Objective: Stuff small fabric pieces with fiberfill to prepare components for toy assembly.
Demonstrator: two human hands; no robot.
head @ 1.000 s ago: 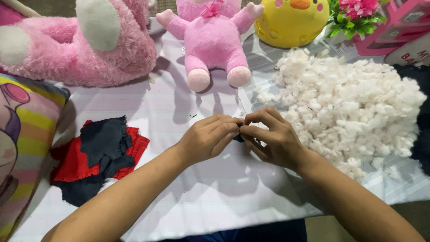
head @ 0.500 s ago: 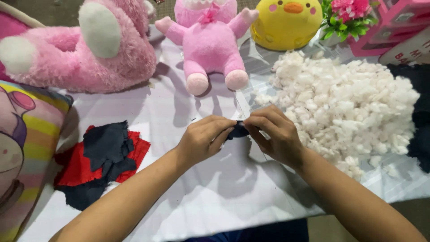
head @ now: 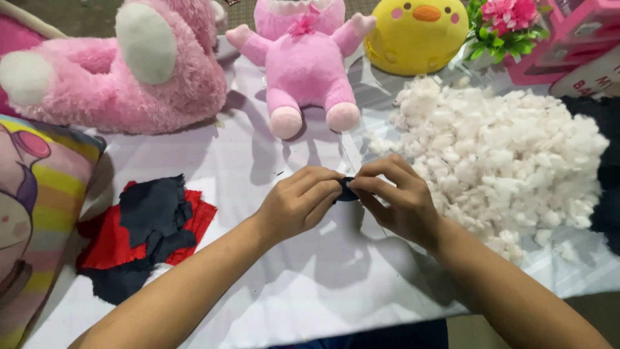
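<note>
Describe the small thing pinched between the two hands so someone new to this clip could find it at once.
Start at the big heap of white stuffing on the right of the white-covered table. Just left of it, the left hand and right hand meet fingertip to fingertip. Between them shows a small dark navy fabric piece, the only dark scrap off the table, apart from the red and navy cloth pile far left.

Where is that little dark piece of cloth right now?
In the head view, the small dark cloth piece sits mid-table, pinched between the left hand and right hand, just left of the white stuffing pile.
</note>
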